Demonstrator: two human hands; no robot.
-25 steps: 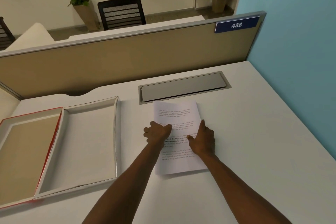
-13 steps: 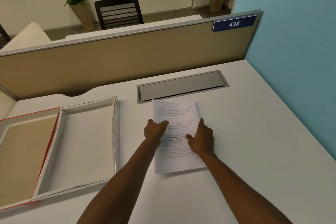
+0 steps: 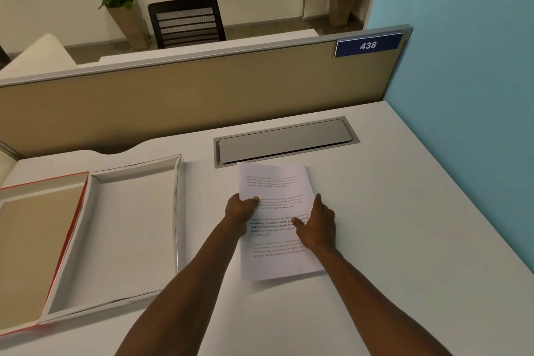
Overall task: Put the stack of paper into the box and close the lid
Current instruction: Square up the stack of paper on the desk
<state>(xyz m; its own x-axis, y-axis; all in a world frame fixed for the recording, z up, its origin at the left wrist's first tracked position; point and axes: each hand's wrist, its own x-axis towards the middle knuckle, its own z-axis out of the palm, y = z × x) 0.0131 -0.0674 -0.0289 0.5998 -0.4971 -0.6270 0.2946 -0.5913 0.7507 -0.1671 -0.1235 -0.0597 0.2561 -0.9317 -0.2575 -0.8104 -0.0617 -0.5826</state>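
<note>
A thin stack of printed white paper [image 3: 274, 182] lies flat on the white desk, just in front of the grey cable hatch. My left hand [image 3: 239, 211] grips its left edge, thumb on top of the sheet. My right hand [image 3: 318, 225] holds the right edge, thumb pressed on the text and fingers stretched along the side. The open white box [image 3: 176, 211] sits to the left of the paper, with nothing in it. Its red-edged lid [image 3: 78, 220] lies open flat at the far left, joined to the box.
The grey cable hatch [image 3: 284, 141] is set into the desk [image 3: 404, 240] behind the paper. A beige partition [image 3: 202, 95] closes the back edge and a blue wall [image 3: 476, 95] the right side. Beyond the partition stand a chair and potted plants.
My left hand has slid from the middle of the sheet out to its left edge and closed on it. My right hand has shifted slightly toward the right edge. The paper stays on the desk.
</note>
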